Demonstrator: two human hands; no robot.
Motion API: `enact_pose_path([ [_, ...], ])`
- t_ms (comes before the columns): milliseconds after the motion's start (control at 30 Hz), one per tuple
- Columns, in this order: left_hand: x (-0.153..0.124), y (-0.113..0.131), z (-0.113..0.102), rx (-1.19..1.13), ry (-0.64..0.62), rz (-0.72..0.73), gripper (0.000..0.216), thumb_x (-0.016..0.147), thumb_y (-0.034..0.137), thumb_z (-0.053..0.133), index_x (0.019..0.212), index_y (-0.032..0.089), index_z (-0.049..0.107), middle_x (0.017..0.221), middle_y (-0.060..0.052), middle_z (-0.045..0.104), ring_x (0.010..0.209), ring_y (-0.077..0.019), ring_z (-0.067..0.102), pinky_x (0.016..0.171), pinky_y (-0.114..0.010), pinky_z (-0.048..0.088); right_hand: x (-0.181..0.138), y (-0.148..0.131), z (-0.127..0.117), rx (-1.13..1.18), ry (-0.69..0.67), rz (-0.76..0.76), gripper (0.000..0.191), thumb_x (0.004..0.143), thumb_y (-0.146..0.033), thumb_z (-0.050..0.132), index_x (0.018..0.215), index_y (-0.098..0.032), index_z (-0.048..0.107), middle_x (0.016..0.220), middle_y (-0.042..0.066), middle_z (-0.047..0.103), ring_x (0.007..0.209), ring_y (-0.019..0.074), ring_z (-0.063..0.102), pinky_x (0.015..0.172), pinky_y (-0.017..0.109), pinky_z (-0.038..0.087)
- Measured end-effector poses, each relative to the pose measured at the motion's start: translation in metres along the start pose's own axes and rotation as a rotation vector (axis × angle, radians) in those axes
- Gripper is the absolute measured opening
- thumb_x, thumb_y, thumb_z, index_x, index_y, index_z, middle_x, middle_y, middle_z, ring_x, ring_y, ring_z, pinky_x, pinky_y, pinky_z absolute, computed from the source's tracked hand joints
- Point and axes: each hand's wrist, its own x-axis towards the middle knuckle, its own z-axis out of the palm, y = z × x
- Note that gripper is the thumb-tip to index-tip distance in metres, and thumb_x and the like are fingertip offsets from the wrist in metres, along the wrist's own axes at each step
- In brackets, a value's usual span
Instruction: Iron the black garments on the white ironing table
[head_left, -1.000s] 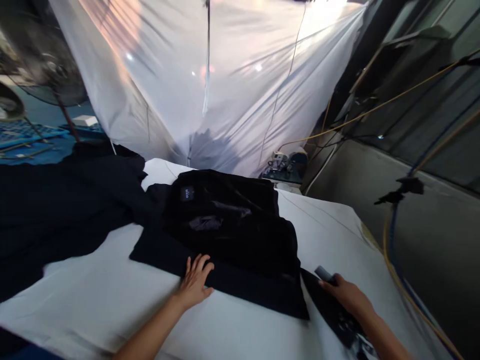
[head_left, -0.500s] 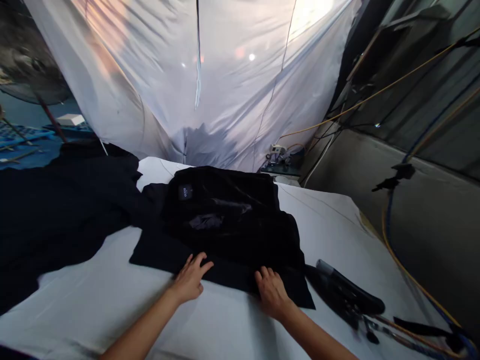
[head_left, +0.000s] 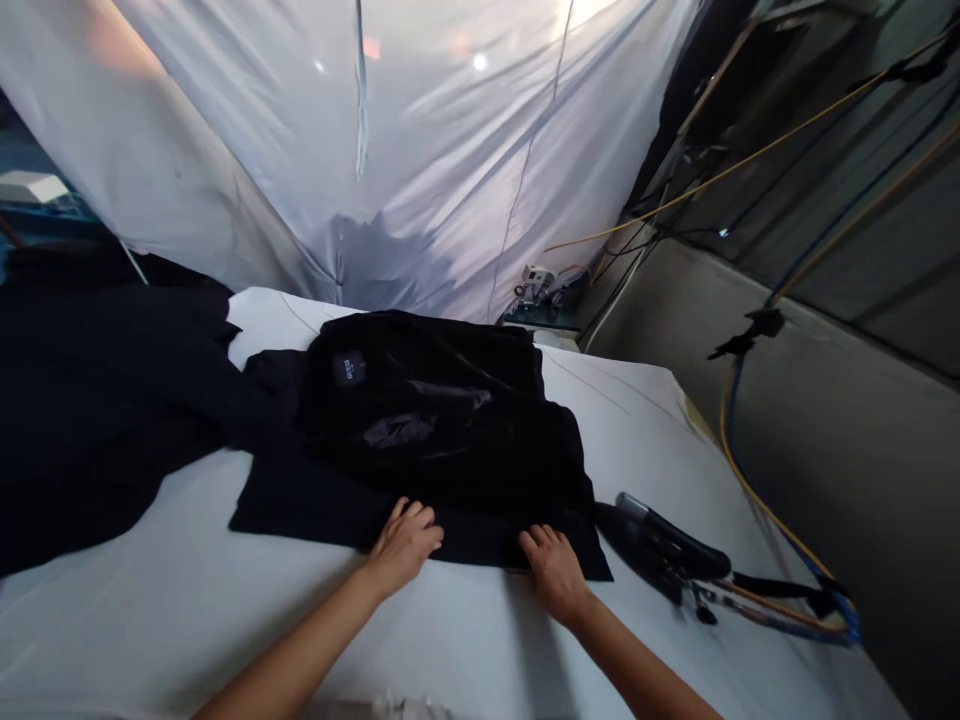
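A black garment with a small label lies folded on the white padded table. My left hand rests on the garment's near edge, its fingers curled at the hem. My right hand lies at the same edge further right, fingers bent onto the cloth. A black iron sits on the table just right of the garment, apart from my right hand.
A heap of dark cloth covers the table's left side. A white sheet hangs behind. Yellow and blue hoses run from the iron along the grey wall at the right. A small device sits at the far end.
My right hand let go of the iron, which now lies on the table, and moved left onto the garment's near edge. My left hand shifted slightly along that edge.
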Motion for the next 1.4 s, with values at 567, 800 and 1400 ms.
enact_pose_path([
  [567, 0.013, 0.003, 0.001, 0.016, -0.191, -0.327, 0.067, 0.061, 0.047, 0.063, 0.121, 0.051, 0.036, 0.143, 0.003, 0.023, 0.13, -0.0347, 0.011, 0.083, -0.07, -0.021, -0.008, 0.062, -0.042, -0.083, 0.295, 0.215, 0.058, 0.072, -0.025, 0.051, 0.128, -0.024, 0.038, 0.12, 0.011, 0.045, 0.106, 0.0271, 0.04, 0.085, 0.036, 0.032],
  [800, 0.013, -0.003, 0.004, -0.041, -0.187, -0.331, 0.073, 0.056, 0.047, 0.066, 0.122, 0.052, 0.034, 0.143, 0.004, 0.024, 0.13, -0.0331, 0.011, 0.087, -0.069, -0.018, -0.031, 0.191, -0.056, 0.366, -0.199, 0.419, 0.053, 0.071, -0.058, 0.046, 0.094, -0.013, 0.06, 0.08, 0.009, 0.063, 0.075, 0.0219, 0.057, 0.064, 0.028, 0.039],
  [1400, 0.005, -0.02, 0.012, -0.087, 0.036, -0.322, 0.048, 0.076, 0.015, 0.043, 0.113, 0.045, 0.05, 0.132, 0.002, 0.038, 0.122, -0.0226, 0.028, 0.098, -0.057, 0.012, -0.012, 0.011, -0.078, 0.189, -0.19, 0.244, 0.051, 0.063, -0.062, 0.054, 0.092, -0.022, 0.063, 0.089, 0.007, 0.066, 0.081, 0.0246, 0.06, 0.062, 0.028, 0.041],
])
